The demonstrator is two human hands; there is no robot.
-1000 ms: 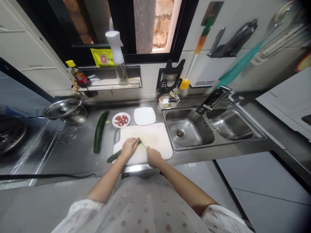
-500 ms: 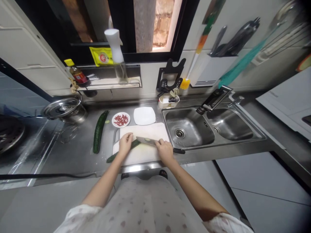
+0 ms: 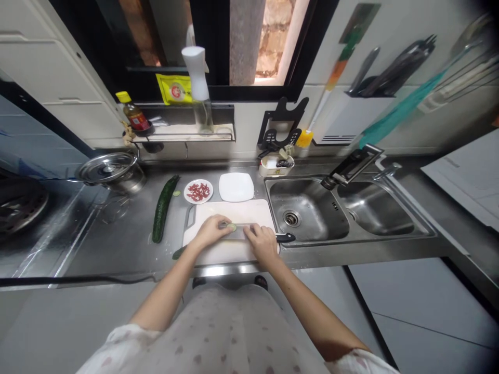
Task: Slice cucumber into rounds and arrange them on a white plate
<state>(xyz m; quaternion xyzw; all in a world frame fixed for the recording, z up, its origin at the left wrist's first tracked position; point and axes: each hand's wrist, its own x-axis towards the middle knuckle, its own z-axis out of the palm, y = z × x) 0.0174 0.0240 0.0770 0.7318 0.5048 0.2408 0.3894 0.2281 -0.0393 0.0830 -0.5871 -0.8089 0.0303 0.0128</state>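
Note:
My right hand (image 3: 262, 245) grips a kitchen knife (image 3: 238, 234), its fingers on the blade near the handle. The black handle sticks out to the right. The blade lies sideways above the white cutting board (image 3: 222, 254). My left hand (image 3: 210, 231) is closed at the blade's far end, its fingertips on a pale green cucumber slice (image 3: 231, 227) against the blade. One end of a cucumber (image 3: 178, 253) shows at the board's left edge; my left hand and forearm hide the rest. A whole cucumber (image 3: 163, 209) lies left of the board.
Behind the board stand a plate of chopped red pieces (image 3: 199, 191) and a white square plate (image 3: 236, 187). A small green piece (image 3: 176, 192) lies by the whole cucumber. A lidded pot (image 3: 113, 171) stands left, the sink (image 3: 307, 208) right.
My left hand has moved right, from the cucumber to the slice on the blade. The knife blade is now more level, and the view has shifted slightly.

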